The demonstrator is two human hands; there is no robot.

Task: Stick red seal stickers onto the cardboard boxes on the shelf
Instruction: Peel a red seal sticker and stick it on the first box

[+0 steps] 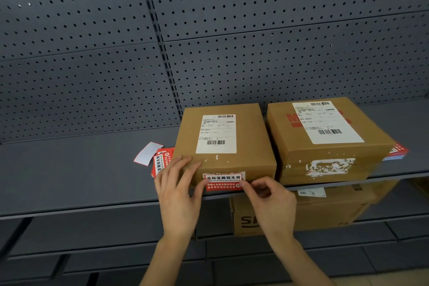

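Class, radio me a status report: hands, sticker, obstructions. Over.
Left hand flat on left cardboard box. Right hand pinches right end of red seal sticker on box front. Spare stickers beside box, nothing blocking.

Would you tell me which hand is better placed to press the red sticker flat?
The right hand: it pinches the right end of the red sticker, while the left hand rests on the box.

A grey back wall full of little round holes fills the top. A dark slotted strip runs down it. A small white paper slip lies below, left.
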